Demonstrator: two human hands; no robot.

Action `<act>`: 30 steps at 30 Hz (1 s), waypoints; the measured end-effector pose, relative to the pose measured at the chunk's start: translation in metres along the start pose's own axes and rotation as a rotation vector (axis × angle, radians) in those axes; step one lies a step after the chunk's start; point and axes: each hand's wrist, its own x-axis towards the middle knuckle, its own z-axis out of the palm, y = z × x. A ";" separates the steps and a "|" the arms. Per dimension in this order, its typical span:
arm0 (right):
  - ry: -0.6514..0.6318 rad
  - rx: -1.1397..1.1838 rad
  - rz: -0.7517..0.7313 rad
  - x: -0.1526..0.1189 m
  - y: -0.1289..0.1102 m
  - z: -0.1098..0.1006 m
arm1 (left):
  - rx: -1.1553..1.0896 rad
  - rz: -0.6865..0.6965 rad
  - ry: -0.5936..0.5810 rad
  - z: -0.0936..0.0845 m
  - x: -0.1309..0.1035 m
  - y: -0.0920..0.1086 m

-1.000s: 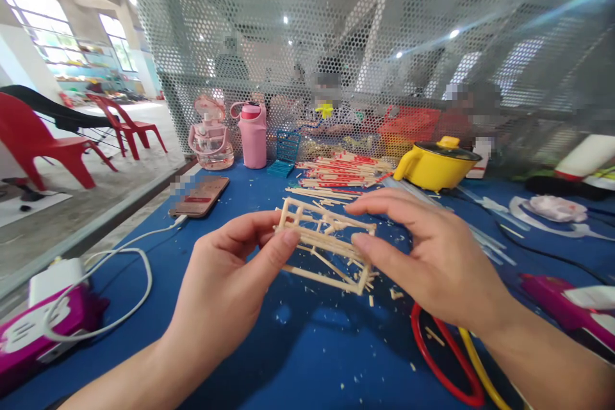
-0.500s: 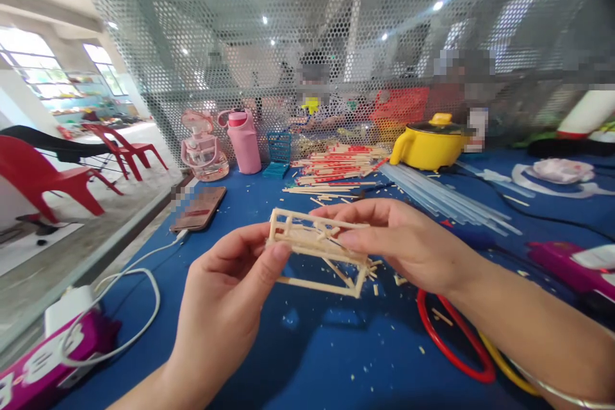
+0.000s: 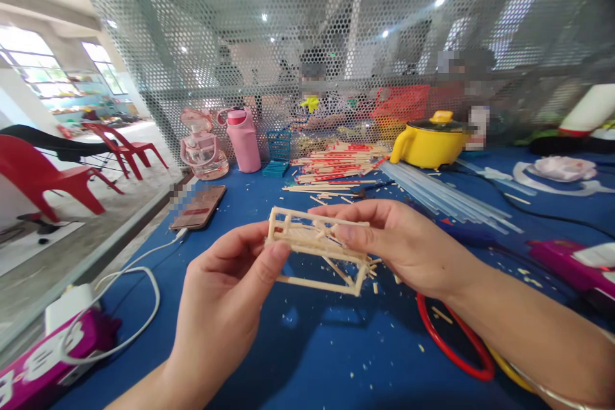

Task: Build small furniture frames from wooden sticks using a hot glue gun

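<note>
A small open frame of pale wooden sticks (image 3: 317,288) is held above the blue table, tilted down to the right. My left hand (image 3: 225,295) pinches its left end between thumb and fingers. At the upper right part of the frame, my right hand (image 3: 408,243) is closed, with the thumb on the top sticks and the fingers behind. Short crossed stick pieces lie near the right thumb tip. The fingers behind the frame are partly hidden.
Behind the frame lie a pile of sticks with red wrappers (image 3: 336,163), translucent glue sticks (image 3: 432,195) and a yellow pot (image 3: 430,144). A phone (image 3: 206,205), pink bottle (image 3: 244,141) and white cable (image 3: 158,295) are left. Red ring (image 3: 451,346) lies below my right wrist.
My right thumb has shifted slightly left over the top of the frame. My left hand and the frame have hardly moved.
</note>
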 end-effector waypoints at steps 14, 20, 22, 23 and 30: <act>0.001 0.033 0.065 -0.005 0.005 -0.005 | -0.010 0.069 -0.035 -0.006 0.005 -0.009; 0.128 -0.071 -0.175 -0.005 0.008 -0.004 | -0.094 0.045 -0.049 -0.006 0.005 -0.020; 0.183 -0.145 -0.235 -0.005 0.009 -0.003 | -0.058 0.032 -0.081 -0.006 0.004 -0.022; 0.213 -0.195 -0.270 -0.006 0.009 -0.003 | -0.020 0.036 -0.084 -0.007 0.005 -0.022; 0.165 -0.440 -0.385 -0.007 0.009 -0.016 | 0.278 0.288 -0.145 -0.005 0.027 0.005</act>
